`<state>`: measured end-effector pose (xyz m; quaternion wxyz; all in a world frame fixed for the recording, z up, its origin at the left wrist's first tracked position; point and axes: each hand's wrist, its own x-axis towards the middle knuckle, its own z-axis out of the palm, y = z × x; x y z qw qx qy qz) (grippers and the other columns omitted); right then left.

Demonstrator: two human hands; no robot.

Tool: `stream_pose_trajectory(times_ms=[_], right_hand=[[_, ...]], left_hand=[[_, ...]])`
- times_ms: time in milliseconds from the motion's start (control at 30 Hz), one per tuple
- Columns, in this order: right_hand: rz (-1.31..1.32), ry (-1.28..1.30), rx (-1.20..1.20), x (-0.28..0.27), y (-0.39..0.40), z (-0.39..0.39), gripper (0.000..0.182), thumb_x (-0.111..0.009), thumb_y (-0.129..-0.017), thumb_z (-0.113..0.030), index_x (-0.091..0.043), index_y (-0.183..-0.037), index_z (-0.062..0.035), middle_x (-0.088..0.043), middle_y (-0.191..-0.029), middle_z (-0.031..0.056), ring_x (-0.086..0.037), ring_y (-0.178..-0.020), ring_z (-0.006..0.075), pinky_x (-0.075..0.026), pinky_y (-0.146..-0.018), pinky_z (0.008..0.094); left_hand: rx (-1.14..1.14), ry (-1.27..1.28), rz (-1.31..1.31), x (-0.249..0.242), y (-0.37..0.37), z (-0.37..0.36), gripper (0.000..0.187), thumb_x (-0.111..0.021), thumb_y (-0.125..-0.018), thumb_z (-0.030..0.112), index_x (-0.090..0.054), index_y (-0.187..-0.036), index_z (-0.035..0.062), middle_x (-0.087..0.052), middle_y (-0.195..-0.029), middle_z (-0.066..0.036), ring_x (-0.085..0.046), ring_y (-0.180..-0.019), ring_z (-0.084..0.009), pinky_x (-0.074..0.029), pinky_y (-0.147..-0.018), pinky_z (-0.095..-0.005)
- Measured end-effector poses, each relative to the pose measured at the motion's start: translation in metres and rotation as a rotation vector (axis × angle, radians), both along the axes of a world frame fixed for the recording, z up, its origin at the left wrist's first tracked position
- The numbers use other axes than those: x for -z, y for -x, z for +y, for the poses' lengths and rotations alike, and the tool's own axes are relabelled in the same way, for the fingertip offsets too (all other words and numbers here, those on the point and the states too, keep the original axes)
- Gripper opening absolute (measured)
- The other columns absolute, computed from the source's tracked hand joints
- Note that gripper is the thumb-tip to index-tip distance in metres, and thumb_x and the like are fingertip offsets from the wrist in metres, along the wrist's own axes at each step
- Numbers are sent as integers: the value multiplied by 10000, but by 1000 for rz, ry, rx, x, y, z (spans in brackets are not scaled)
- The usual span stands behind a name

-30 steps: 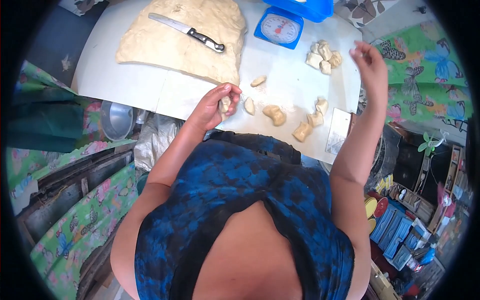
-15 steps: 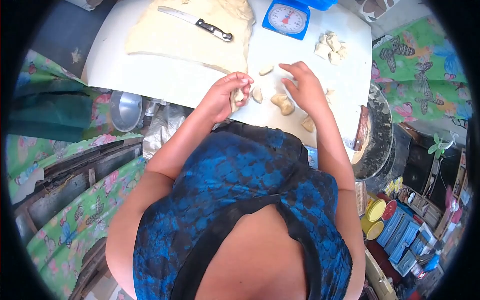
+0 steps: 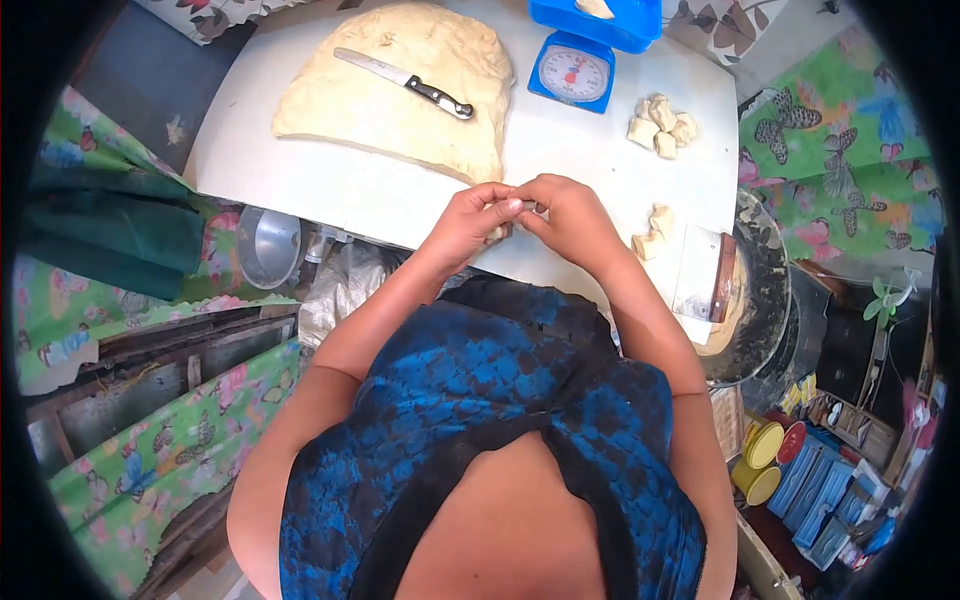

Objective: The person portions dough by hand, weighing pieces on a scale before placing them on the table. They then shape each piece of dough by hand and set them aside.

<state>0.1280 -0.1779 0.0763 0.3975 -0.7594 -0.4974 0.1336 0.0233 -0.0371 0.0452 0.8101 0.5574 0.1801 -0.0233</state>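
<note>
My left hand (image 3: 472,226) is closed around a small piece of dough (image 3: 496,236), which shows below its fingers. My right hand (image 3: 568,214) meets it, fingertips pinched together against the left thumb and fingers. A pale bit of dough peeks out between the right fingertips, mostly hidden. Just beyond the hands lies a large slab of dough (image 3: 400,110), with a black-handled knife (image 3: 438,98) resting on top. To the right of my right hand, cut dough pieces (image 3: 650,246) lie on the white table (image 3: 570,145).
A blue kitchen scale (image 3: 572,72) stands at the back, a dough piece (image 3: 594,8) in its blue tray (image 3: 635,28). Several dough lumps (image 3: 662,125) are clustered right of it. A broad blade with a wooden handle (image 3: 722,278) lies at the right edge, near a round blackened pan (image 3: 765,290).
My right hand has moved left and closed in against my left hand. The loose dough pieces between the hands no longer show. The view has shifted, revealing more of the scale's tray.
</note>
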Motion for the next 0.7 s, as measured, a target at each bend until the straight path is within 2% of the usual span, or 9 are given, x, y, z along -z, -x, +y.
stream_pose_trajectory(times_ms=[67,200,333,400,533,600,700], right_hand=[[-21,-5,16,4,4,-3,194,-640,-738,-137,-661,-919,-70,-615,-819,118,-584,-781,306,-467,-699,390],[-27,20,51,5,13,-10,179,-635,-746,-134,-663,-912,-74,-619,-821,118,-587,-791,300,-470,-707,385],[95,-66,112,7,20,-11,165,-635,-750,-132,-658,-900,-68,-624,-826,123,-596,-789,295,-475,-703,378],[173,-66,124,6,21,-11,156,-656,-744,-97,-656,-893,-51,-638,-824,98,-591,-690,219,-488,-649,306],[134,-55,89,10,23,-14,141,-647,-734,-89,-653,-870,-51,-632,-801,99,-588,-685,223,-488,-649,305],[134,-16,83,10,24,-14,131,-651,-716,-140,-640,-821,-63,-622,-797,128,-595,-742,315,-478,-681,378],[61,14,86,5,16,-14,131,-656,-695,-128,-635,-808,-65,-619,-798,131,-590,-745,330,-477,-687,386]], left_hand=[[17,-52,4,-6,-1,-1,247,-617,-863,184,-609,-1023,-3,-616,-821,-14,-506,-690,-65,-426,-639,-208],[54,-41,14,6,3,0,234,-635,-848,172,-619,-997,-9,-619,-794,-19,-504,-672,-68,-424,-625,-203],[17,82,40,5,6,0,198,-635,-837,120,-614,-979,-16,-617,-792,-33,-504,-630,-74,-416,-574,-196],[-12,149,45,5,9,0,179,-634,-832,104,-613,-962,-17,-616,-788,-35,-504,-615,-75,-412,-556,-196],[1,130,71,11,14,1,120,-638,-819,82,-614,-895,-7,-610,-743,-34,-502,-592,-72,-405,-530,-195],[31,101,75,13,14,1,107,-642,-814,80,-614,-877,-2,-608,-728,-33,-502,-586,-71,-403,-524,-193],[45,52,84,9,14,-2,94,-642,-813,80,-616,-862,3,-606,-706,-37,-501,-583,-69,-403,-523,-190]])
